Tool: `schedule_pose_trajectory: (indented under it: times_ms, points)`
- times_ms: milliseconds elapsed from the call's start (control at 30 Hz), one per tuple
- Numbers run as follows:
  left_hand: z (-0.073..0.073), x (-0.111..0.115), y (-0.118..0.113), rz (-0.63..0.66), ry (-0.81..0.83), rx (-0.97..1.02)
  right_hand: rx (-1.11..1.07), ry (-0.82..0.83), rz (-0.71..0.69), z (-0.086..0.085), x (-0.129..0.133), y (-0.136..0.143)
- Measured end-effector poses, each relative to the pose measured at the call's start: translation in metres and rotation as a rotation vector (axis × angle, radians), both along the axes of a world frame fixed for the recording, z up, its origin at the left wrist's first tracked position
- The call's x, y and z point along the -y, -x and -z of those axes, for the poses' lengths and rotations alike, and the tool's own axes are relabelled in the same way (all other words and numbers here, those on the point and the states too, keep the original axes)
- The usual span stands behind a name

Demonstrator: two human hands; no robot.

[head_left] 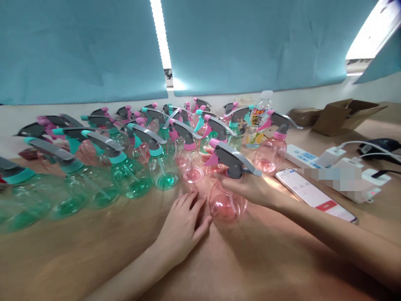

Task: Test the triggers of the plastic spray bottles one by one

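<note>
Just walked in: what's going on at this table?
A person's right hand grips a transparent pink plastic spray bottle by the neck. The left hand lies palm down beside it on the brown table, holding nothing. Many transparent green and pink plastic spray bottles stand beyond the hands; a white-screened phone lies to the right.

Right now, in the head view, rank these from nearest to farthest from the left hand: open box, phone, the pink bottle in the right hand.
1. Pink bottle: just right of the left hand, in the right hand.
2. Phone: farther right, lying flat.
3. Open box: far right, toward the back.
</note>
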State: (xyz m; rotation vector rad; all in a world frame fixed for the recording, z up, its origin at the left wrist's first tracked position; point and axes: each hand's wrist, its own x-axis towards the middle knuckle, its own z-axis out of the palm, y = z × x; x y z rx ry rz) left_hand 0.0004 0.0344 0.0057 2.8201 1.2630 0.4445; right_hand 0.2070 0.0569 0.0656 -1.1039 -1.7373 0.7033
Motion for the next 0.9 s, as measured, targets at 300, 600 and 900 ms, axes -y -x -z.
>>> schedule_pose_trajectory:
  times_ms: [300, 600, 900]
  points:
    - [0.0001, 0.0004, -0.0007, 0.002, -0.017, -0.001, -0.036, 0.007, -0.058, 0.0039, -0.0041, -0.0012]
    - [-0.0003, 0.0, -0.001, 0.007, -0.006, -0.006, 0.006, 0.041, -0.037, 0.0032, -0.0038, -0.0036]
    - [-0.0013, -0.0004, -0.0008, 0.009, 0.002, 0.005, -0.037, 0.011, -0.032, 0.0003, -0.0037, 0.0003]
